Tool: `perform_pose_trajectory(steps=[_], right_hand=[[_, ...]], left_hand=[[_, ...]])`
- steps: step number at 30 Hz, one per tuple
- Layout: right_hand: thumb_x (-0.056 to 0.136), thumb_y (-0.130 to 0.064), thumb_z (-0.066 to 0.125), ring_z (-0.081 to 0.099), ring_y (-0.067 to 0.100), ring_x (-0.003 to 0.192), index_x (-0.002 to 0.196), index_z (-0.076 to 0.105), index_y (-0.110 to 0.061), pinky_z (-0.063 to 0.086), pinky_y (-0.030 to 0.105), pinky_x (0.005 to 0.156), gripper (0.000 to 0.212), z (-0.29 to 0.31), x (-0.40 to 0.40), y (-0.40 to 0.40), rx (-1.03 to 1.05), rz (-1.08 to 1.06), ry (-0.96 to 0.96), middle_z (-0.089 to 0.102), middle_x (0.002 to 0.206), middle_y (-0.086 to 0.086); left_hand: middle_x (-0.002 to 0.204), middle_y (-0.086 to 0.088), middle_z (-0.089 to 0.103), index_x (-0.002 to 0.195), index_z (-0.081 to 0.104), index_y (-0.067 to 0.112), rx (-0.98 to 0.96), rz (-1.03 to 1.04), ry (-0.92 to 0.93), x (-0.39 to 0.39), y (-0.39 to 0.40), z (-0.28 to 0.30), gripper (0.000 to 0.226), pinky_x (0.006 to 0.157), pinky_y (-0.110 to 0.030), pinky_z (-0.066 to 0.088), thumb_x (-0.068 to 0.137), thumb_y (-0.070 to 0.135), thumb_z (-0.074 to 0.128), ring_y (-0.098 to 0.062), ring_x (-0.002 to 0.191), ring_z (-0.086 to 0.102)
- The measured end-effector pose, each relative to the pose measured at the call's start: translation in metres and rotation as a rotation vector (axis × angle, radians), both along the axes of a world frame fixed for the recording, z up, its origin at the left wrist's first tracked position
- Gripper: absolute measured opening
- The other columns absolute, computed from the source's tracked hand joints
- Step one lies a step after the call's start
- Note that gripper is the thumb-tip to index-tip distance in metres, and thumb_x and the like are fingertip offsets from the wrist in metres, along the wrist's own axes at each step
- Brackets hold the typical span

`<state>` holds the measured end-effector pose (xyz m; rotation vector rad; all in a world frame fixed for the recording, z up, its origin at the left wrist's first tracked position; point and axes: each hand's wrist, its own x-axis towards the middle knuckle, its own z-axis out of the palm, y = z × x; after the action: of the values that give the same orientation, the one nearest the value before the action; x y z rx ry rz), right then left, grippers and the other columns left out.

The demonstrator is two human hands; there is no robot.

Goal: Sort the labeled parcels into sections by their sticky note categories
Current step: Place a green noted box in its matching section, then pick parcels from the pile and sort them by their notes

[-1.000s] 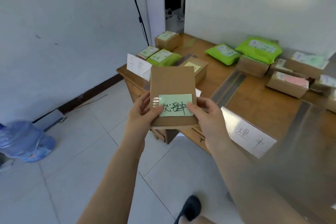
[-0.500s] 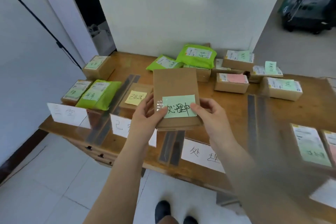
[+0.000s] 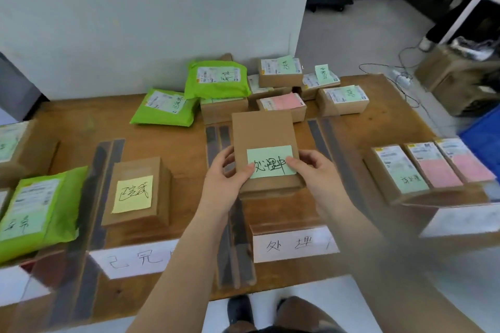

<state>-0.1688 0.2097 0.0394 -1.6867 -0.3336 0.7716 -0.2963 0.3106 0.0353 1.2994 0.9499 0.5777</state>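
Wooden table [image 3: 378, 127] set against white wall [image 3: 135, 21], divided by dark tape strips [image 3: 318, 135]. Cardboard parcel [image 3: 263, 130] with green sticky note [image 3: 270, 161] gripped by left hand [image 3: 224, 173] and right hand [image 3: 316, 170], thumbs pressed on note, above centre section.

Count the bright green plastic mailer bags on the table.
3. One green mailer lies on a box at the back, a second lies flat left of it, a third at the near left. Others may be hidden.

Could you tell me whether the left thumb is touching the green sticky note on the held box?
Touching. The head view shows the left hand gripping the cardboard box, its thumb tip lying over the left edge of the green sticky note.
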Motion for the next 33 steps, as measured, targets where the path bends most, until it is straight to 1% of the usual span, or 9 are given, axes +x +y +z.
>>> perform_pose_trajectory(steps=[2, 7, 11, 14, 19, 26, 29, 31, 33], right_hand=[[0.087, -0.024, 0.065, 0.063, 0.012, 0.098, 0.116, 0.06, -0.016, 0.052, 0.022, 0.073, 0.031, -0.01, 0.003, 0.0, -0.035, -0.024, 0.008, 0.067, 0.107, 0.0], [0.088, -0.023, 0.064, 0.063, 0.014, 0.097, 0.114, 0.06, -0.014, 0.049, 0.02, 0.071, 0.028, -0.032, 0.015, 0.0, -0.095, -0.045, 0.044, 0.067, 0.106, 0.0], [0.089, -0.023, 0.064, 0.062, 0.013, 0.097, 0.115, 0.06, -0.013, 0.049, 0.019, 0.07, 0.028, -0.048, 0.028, 0.001, -0.164, -0.005, 0.062, 0.066, 0.107, 0.001], [0.088, -0.024, 0.064, 0.06, 0.013, 0.099, 0.118, 0.059, -0.013, 0.048, 0.019, 0.07, 0.032, -0.061, 0.038, 0.002, -0.219, 0.037, 0.063, 0.065, 0.11, 0.001], [0.087, -0.024, 0.065, 0.06, 0.014, 0.103, 0.119, 0.058, -0.013, 0.049, 0.026, 0.084, 0.035, -0.081, 0.053, 0.005, -0.29, 0.123, 0.071, 0.064, 0.114, 0.0], [0.085, -0.023, 0.067, 0.06, 0.017, 0.103, 0.121, 0.058, -0.011, 0.05, 0.035, 0.092, 0.039, -0.106, 0.056, 0.007, -0.379, 0.215, 0.081, 0.064, 0.117, 0.003], [0.085, -0.024, 0.067, 0.059, 0.018, 0.104, 0.121, 0.057, -0.012, 0.049, 0.036, 0.095, 0.04, -0.107, 0.058, 0.008, -0.386, 0.225, 0.081, 0.063, 0.119, 0.003], [0.085, -0.024, 0.066, 0.058, 0.018, 0.105, 0.124, 0.055, -0.011, 0.048, 0.035, 0.095, 0.042, -0.104, 0.059, 0.009, -0.398, 0.253, 0.076, 0.061, 0.123, 0.004], [0.086, -0.026, 0.066, 0.055, 0.019, 0.111, 0.129, 0.051, -0.011, 0.046, 0.032, 0.095, 0.049, -0.097, 0.061, 0.009, -0.409, 0.283, 0.051, 0.057, 0.129, 0.005]], left_hand=[[0.112, 0.012, 0.051, 0.133, 0.043, 0.025, -0.006, -0.047, 0.034, 0.005, 0.001, -0.007, 0.052, 0.062, -0.008, 0.051, 0.086, 0.018, 0.065, 0.001, 0.091, 0.054], [0.119, 0.009, 0.05, 0.138, 0.039, 0.024, -0.026, -0.096, 0.132, 0.02, 0.0, -0.022, 0.055, 0.087, -0.025, 0.05, 0.088, 0.02, 0.063, -0.01, 0.108, 0.05], [0.128, 0.005, 0.051, 0.138, 0.039, 0.024, -0.09, -0.083, 0.205, 0.031, 0.001, -0.037, 0.056, 0.097, -0.037, 0.049, 0.088, 0.019, 0.063, -0.014, 0.113, 0.051], [0.132, 0.002, 0.051, 0.14, 0.039, 0.022, -0.126, -0.065, 0.239, 0.039, 0.0, -0.05, 0.057, 0.099, -0.039, 0.048, 0.088, 0.016, 0.063, -0.015, 0.116, 0.051], [0.135, -0.001, 0.051, 0.14, 0.04, 0.02, -0.214, 0.019, 0.287, 0.049, -0.004, -0.071, 0.057, 0.093, -0.033, 0.05, 0.088, 0.012, 0.062, -0.015, 0.113, 0.053], [0.132, -0.003, 0.054, 0.141, 0.039, 0.014, -0.3, 0.086, 0.345, 0.051, -0.008, -0.092, 0.058, 0.08, -0.028, 0.051, 0.087, 0.003, 0.06, -0.018, 0.109, 0.057], [0.135, -0.004, 0.053, 0.142, 0.038, 0.015, -0.274, 0.085, 0.386, 0.054, -0.009, -0.09, 0.059, 0.087, -0.032, 0.051, 0.088, 0.006, 0.061, -0.02, 0.115, 0.056], [0.129, 0.0, 0.055, 0.14, 0.039, 0.014, -0.222, 0.084, 0.412, 0.056, -0.011, -0.085, 0.055, 0.082, -0.029, 0.052, 0.089, 0.007, 0.059, -0.015, 0.105, 0.057], [0.108, 0.009, 0.053, 0.137, 0.039, 0.014, -0.131, 0.094, 0.419, 0.06, -0.014, -0.075, 0.05, 0.066, -0.016, 0.047, 0.091, 0.008, 0.056, -0.002, 0.083, 0.052]])
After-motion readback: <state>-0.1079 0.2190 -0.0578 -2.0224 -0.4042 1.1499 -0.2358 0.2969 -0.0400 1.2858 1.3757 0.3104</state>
